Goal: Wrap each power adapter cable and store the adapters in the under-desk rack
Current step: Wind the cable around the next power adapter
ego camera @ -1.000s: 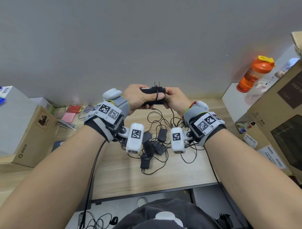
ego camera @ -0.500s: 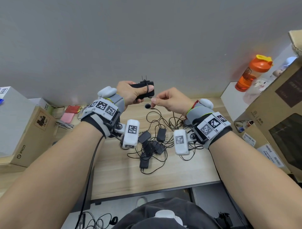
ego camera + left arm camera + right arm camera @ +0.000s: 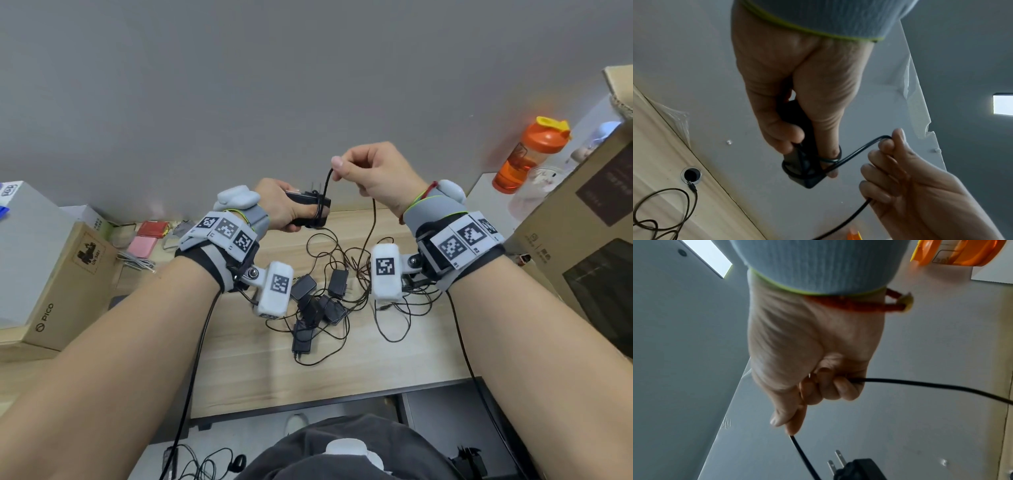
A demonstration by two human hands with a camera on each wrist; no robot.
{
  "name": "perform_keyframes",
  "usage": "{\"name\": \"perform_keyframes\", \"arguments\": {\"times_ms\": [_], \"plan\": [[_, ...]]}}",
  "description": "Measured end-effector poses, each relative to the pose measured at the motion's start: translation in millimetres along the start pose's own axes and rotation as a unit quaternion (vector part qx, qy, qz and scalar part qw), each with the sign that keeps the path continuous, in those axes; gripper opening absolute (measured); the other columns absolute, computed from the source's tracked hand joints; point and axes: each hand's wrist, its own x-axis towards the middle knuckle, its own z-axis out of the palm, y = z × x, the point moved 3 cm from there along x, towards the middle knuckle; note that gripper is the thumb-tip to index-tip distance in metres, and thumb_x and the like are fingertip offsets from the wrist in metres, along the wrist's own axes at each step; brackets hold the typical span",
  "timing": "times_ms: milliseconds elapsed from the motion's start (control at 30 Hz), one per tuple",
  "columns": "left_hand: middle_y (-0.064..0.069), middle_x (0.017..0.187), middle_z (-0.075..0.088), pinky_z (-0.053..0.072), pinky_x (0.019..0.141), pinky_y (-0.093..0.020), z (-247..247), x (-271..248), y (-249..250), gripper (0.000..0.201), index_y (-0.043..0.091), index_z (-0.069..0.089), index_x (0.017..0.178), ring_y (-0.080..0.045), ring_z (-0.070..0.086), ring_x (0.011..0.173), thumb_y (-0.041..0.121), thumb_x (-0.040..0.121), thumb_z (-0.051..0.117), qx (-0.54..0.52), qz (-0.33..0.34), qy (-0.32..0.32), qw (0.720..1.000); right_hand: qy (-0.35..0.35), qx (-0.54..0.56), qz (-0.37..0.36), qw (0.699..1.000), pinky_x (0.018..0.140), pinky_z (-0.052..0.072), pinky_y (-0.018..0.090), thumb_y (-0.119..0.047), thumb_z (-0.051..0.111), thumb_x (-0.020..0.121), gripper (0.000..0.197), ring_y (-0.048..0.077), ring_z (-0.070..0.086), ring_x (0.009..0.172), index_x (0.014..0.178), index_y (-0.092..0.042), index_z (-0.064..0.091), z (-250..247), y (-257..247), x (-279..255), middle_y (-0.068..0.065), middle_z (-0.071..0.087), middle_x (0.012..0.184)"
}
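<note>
My left hand (image 3: 284, 209) grips a black power adapter (image 3: 310, 212) above the desk, prongs up; a few turns of its black cable (image 3: 327, 183) loop round the adapter and my thumb (image 3: 828, 146). My right hand (image 3: 370, 171), higher and to the right, pinches that cable between thumb and forefinger, and the rest runs through its curled fingers down to the desk. In the right wrist view the cable (image 3: 920, 383) leaves the fingers and the adapter's prongs (image 3: 836, 462) show below. Several more black adapters (image 3: 318, 301) lie in tangled cables on the wooden desk (image 3: 239, 359).
Cardboard boxes (image 3: 58, 281) stand at the left, a large box (image 3: 589, 240) at the right with an orange bottle (image 3: 527, 154) behind it. Pink and red items (image 3: 147, 240) lie at the back left. A cable hole (image 3: 691, 174) sits in the desk by the wall. Dark space shows under the desk front edge.
My right hand has risen up and to the right, pulling the cable taut above the adapter. My left hand with the adapter has dropped slightly.
</note>
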Motion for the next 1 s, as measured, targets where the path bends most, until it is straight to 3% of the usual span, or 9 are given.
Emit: {"name": "perform_keyframes", "arguments": {"times_ms": [100, 400, 467, 533, 600, 667, 767, 833, 1000], "plan": [[-0.01, 0.074, 0.061, 0.045, 0.038, -0.017, 5, -4, 1, 0.039, 0.008, 0.055, 0.082, -0.01, 0.054, 0.037, 0.021, 0.068, 0.089, 0.028, 0.021, -0.03, 0.999, 0.016, -0.02, -0.007, 1.0, 0.05, 0.033, 0.009, -0.021, 0.061, 0.097, 0.028, 0.001, 0.039, 0.044, 0.07, -0.016, 0.066, -1, 1, 5, -0.014, 0.052, 0.053], [-0.01, 0.068, 0.061, 0.045, 0.043, -0.02, 6, -13, 16, 0.037, 0.007, 0.053, 0.085, -0.017, 0.057, 0.046, 0.019, 0.071, 0.086, -0.019, 0.083, -0.074, 0.994, 0.028, -0.013, 0.056, 0.998, 0.044, 0.032, 0.01, -0.025, 0.056, 0.1, 0.027, -0.001, 0.039, 0.04, 0.075, -0.016, 0.062, 8, 30, 5, -0.02, 0.046, 0.042], [-0.01, 0.069, 0.06, 0.044, 0.042, -0.019, 6, -12, 17, 0.034, 0.008, 0.053, 0.081, -0.016, 0.056, 0.045, 0.017, 0.073, 0.084, -0.048, 0.087, -0.061, 0.993, 0.02, -0.014, 0.075, 0.997, 0.045, 0.027, 0.011, -0.023, 0.054, 0.1, 0.028, 0.0, 0.032, 0.041, 0.082, -0.004, 0.064, 15, 40, 4, -0.017, 0.043, 0.049], [-0.012, 0.07, 0.06, 0.044, 0.042, -0.019, 4, -10, 17, 0.032, 0.007, 0.055, 0.083, -0.015, 0.055, 0.045, 0.018, 0.074, 0.084, -0.083, 0.091, -0.036, 0.992, 0.011, -0.017, 0.092, 0.996, 0.047, 0.025, 0.019, -0.02, 0.053, 0.1, 0.03, 0.004, 0.03, 0.046, 0.09, 0.006, 0.064, 22, 45, 2, -0.006, 0.04, 0.058], [-0.009, 0.066, 0.062, 0.043, 0.042, -0.02, 1, -7, 17, 0.033, 0.008, 0.055, 0.082, -0.016, 0.054, 0.046, 0.022, 0.074, 0.084, -0.12, 0.092, -0.007, 0.989, -0.019, -0.02, 0.101, 0.995, 0.049, 0.022, 0.026, -0.025, 0.052, 0.1, 0.03, 0.011, 0.027, 0.051, 0.084, -0.006, 0.069, 28, 45, -2, -0.002, 0.036, 0.061], [-0.007, 0.064, 0.062, 0.043, 0.042, -0.02, -3, -4, 17, 0.035, 0.009, 0.054, 0.082, -0.016, 0.054, 0.046, 0.023, 0.073, 0.085, -0.142, 0.087, 0.023, 0.986, -0.065, -0.03, 0.093, 0.993, 0.048, 0.026, 0.022, -0.03, 0.052, 0.101, 0.029, 0.011, 0.029, 0.05, 0.087, -0.015, 0.073, 34, 43, -7, 0.0, 0.034, 0.06], [-0.01, 0.07, 0.062, 0.044, 0.042, -0.02, -8, 1, 13, 0.043, 0.005, 0.056, 0.09, -0.017, 0.054, 0.046, 0.026, 0.07, 0.087, -0.142, 0.074, 0.056, 0.986, -0.109, -0.052, 0.074, 0.99, 0.046, 0.03, 0.009, -0.028, 0.055, 0.1, 0.028, 0.003, 0.032, 0.045, 0.099, -0.01, 0.076, 41, 34, -12, -0.003, 0.035, 0.055], [-0.01, 0.069, 0.062, 0.045, 0.042, -0.02, -12, 3, 10, 0.047, 0.004, 0.056, 0.093, -0.019, 0.053, 0.048, 0.027, 0.069, 0.088, -0.132, 0.063, 0.069, 0.987, -0.125, -0.076, 0.059, 0.987, 0.045, 0.028, 0.008, -0.026, 0.057, 0.099, 0.027, 0.002, 0.033, 0.042, 0.103, -0.007, 0.076, 42, 23, -14, -0.012, 0.036, 0.045], [-0.011, 0.072, 0.061, 0.046, 0.04, -0.019, -16, 6, 3, 0.043, 0.005, 0.054, 0.087, -0.017, 0.052, 0.046, 0.022, 0.069, 0.089, -0.086, 0.046, 0.079, 0.992, -0.107, -0.079, 0.036, 0.991, 0.043, 0.026, 0.008, -0.019, 0.061, 0.097, 0.024, 0.002, 0.034, 0.039, 0.096, 0.0, 0.075, 32, 3, -15, -0.012, 0.039, 0.04]]}}
